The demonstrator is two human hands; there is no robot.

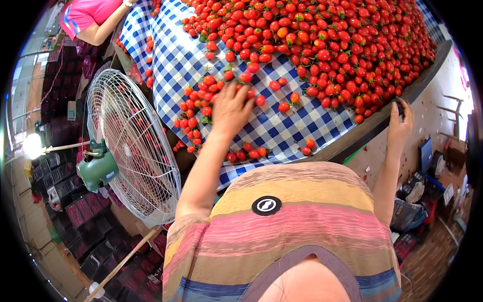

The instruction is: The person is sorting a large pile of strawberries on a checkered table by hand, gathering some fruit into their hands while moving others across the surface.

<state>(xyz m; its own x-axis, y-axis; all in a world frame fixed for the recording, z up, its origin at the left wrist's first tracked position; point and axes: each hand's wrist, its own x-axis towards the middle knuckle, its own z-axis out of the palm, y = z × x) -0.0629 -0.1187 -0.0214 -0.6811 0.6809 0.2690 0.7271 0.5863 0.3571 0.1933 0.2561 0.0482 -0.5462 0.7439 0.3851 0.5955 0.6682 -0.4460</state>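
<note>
My left hand [231,108] reaches out over the blue-and-white checked cloth [282,131] with fingers spread, resting on a loose cluster of small red tomatoes [198,103]. I cannot see anything gripped in it. My right hand [400,123] grips the dark edge of the table [362,132] at the right. A large heap of red tomatoes [327,45] covers the far half of the cloth.
A white wire-guard fan [133,146] with a green motor stands at my left, close to the table. Another person's arm in a pink sleeve [88,20] is at the top left. Stacked dark crates [85,211] fill the lower left; boxes and clutter lie at the right [427,191].
</note>
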